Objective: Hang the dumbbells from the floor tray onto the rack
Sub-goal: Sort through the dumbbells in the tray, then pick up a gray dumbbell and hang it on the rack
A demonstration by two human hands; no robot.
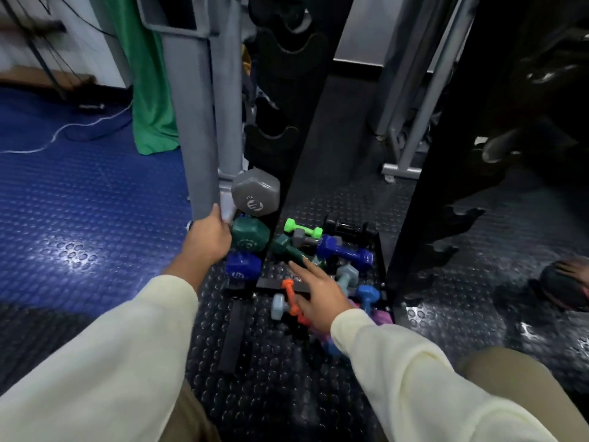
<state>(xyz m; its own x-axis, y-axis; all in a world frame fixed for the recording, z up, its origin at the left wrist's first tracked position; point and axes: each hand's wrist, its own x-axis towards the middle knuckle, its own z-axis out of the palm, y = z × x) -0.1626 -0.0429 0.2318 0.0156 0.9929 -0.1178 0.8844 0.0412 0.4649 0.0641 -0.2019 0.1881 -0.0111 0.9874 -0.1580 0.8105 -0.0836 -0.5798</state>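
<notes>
Head view: black rack holds 3 dumbbells low on its left side. Floor tray beneath carries loose dumbbells. Left hand grips a grey post; right hand, fingers spread, hovers over a dark green dumbbell.

Single head-worn wide-angle view, looking forward and steeply down, close over floor tray and rack base

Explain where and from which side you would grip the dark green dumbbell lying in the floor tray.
Grip the dark green dumbbell round its narrow handle, coming down from above: it lies flat, the thick heads would fill the palm, and the open right hand hovers just over it.
</notes>
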